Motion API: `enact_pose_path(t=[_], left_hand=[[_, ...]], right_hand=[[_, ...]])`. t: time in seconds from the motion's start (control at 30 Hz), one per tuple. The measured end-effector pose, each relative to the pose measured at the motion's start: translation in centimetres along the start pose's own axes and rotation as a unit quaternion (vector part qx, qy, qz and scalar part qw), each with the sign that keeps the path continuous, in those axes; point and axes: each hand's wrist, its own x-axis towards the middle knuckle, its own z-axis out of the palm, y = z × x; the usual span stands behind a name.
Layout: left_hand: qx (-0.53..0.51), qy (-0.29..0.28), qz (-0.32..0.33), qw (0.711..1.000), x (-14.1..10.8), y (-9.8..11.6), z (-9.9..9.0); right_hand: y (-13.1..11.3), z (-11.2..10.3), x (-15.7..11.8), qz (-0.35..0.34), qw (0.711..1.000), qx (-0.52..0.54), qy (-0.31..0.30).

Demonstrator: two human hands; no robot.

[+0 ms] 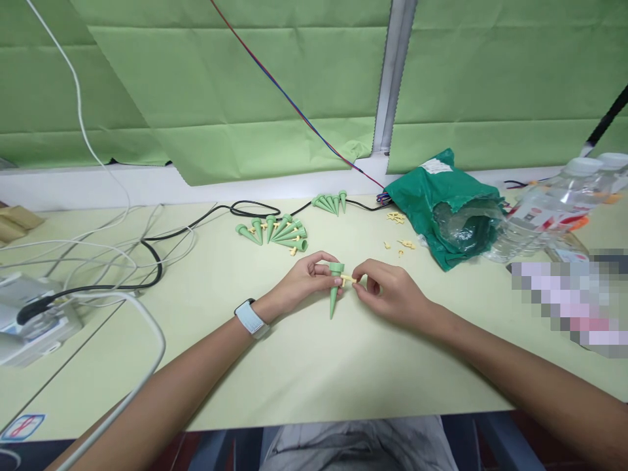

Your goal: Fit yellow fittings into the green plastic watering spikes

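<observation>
This place is serving as an indoor assembly workspace, more office than home: a pale green desk (275, 373) is running beneath green window blinds (235, 72), loose cables (147, 258) are trailing across it, and green plastic spikes (279, 232) are lying in clusters near a green plastic bag (441, 196).

Two hands (387, 291), one green plastic spike (333, 291), one yellow plastic piece (348, 279), two plastic bottles (540, 219), one green bag (441, 196)
</observation>
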Motion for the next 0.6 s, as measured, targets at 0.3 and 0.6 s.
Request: enact_pose_path(t=[0.3,0.6], left_hand=[[0.028,-0.004,-0.004,1.000,0.0,0.1,-0.1],[0.041,0.009,0.006,0.999,0.0,0.2,0.2]], right_hand=[[0.1,0.7,0.1,0.134,0.973,0.189,0.014],[0.3,1.3,0.2,0.180,0.953,0.245,-0.007]])
